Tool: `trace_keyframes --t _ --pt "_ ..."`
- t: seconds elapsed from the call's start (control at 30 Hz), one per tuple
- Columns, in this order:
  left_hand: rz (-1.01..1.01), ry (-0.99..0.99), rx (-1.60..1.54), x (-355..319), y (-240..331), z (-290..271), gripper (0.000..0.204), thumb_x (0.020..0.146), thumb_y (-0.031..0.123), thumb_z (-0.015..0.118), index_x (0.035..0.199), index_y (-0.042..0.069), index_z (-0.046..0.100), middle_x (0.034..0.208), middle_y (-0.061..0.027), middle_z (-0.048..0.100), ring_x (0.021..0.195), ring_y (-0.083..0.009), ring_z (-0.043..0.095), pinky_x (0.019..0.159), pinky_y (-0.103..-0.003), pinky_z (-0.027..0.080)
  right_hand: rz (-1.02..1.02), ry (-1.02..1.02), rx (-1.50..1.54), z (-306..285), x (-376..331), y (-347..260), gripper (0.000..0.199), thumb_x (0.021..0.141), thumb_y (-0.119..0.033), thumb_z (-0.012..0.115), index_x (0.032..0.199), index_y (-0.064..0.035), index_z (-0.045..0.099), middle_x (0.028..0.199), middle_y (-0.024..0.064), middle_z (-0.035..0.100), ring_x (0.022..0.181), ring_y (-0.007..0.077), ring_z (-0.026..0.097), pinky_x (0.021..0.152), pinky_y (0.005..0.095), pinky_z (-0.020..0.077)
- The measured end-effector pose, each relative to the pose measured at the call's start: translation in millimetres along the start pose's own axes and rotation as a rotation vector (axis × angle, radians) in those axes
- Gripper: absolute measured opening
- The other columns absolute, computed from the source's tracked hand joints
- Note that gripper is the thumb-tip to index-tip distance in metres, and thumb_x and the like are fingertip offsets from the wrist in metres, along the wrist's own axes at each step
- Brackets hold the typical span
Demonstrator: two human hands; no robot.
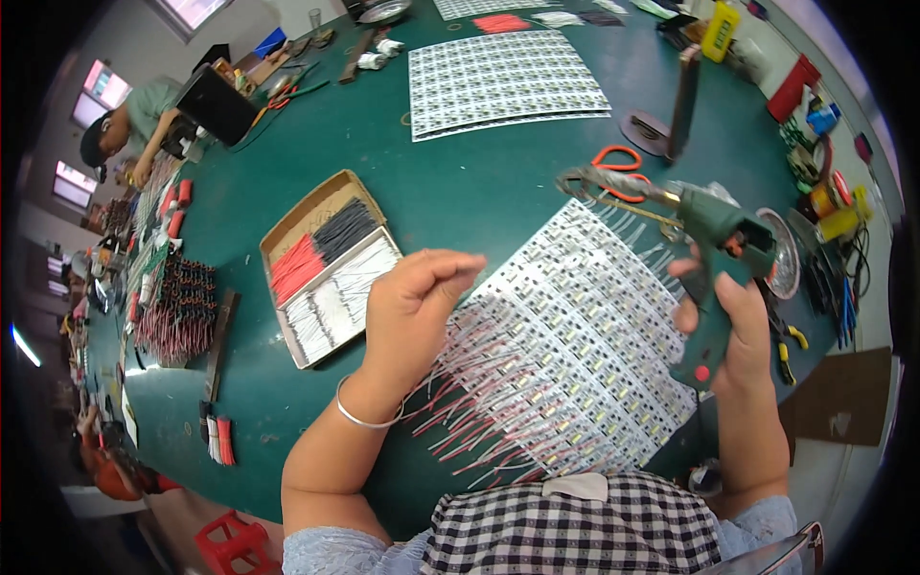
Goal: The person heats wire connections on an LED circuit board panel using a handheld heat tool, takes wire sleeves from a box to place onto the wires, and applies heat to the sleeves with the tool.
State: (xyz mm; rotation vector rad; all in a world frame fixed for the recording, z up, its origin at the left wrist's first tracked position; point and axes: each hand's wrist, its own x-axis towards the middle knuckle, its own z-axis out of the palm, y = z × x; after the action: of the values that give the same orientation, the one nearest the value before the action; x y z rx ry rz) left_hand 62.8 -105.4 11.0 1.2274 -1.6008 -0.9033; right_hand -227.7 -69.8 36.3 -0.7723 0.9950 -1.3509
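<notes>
My right hand (740, 331) grips a green pistol-shaped soldering gun (717, 225) by its handle. Its metal barrel points left, above the far corner of a white circuit board panel (575, 316). That panel lies in front of me, covered in rows of small components. Red and white wires (479, 431) fan out from its near left side, and more pale wires stick out at its far right side. Over the panel's left edge is my left hand (412, 297), thumb and fingers pressed together; whatever they may pinch is too small to make out.
A cardboard box (376, 182) of red, black and white wires sits left of my left hand. Scissors with orange handles (618, 158) lie beyond the panel. More board panels (498, 81) are stacked farther back. Another person (144, 125) works at the far left.
</notes>
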Motion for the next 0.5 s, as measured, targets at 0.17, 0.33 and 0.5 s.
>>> trace_keyframes --t 0.17,0.33,0.5 --pt "0.136 -0.021 0.331 -7 -6 -16 0.013 0.078 0.002 0.065 0.087 0.01 0.07 0.087 -0.0026 0.065 0.096 -0.0214 0.057 0.088 -0.032 0.038 0.142 0.004 -0.036 -4 -2 11 0.042 0.087 -0.022 0.052 0.119 0.0042 0.042 0.104 0.0196 0.059 0.062 0.0149 0.06 0.054 0.023 0.0501" --pt "0.429 0.132 0.958 1 -3 -1 0.015 0.069 0.009 0.07 0.08 0.019 0.069 0.071 0.0048 0.057 0.088 -0.0179 0.055 0.086 -0.043 0.026 -0.018 -0.11 0.009 13 3 6 0.045 0.087 -0.022 0.054 0.121 0.0042 0.041 0.108 0.0205 0.057 0.069 0.0195 0.063 0.059 0.0266 0.0511" --pt "0.53 0.118 1.031 1 -21 12 0.016 0.067 0.009 0.061 0.078 0.018 0.068 0.069 0.0048 0.051 0.089 -0.0172 0.054 0.085 -0.046 0.025 -0.184 -0.259 -0.624 -8 -12 20 0.055 0.086 -0.026 0.058 0.13 0.0016 0.038 0.116 0.0176 0.055 0.068 0.0178 0.061 0.064 0.0255 0.0486"
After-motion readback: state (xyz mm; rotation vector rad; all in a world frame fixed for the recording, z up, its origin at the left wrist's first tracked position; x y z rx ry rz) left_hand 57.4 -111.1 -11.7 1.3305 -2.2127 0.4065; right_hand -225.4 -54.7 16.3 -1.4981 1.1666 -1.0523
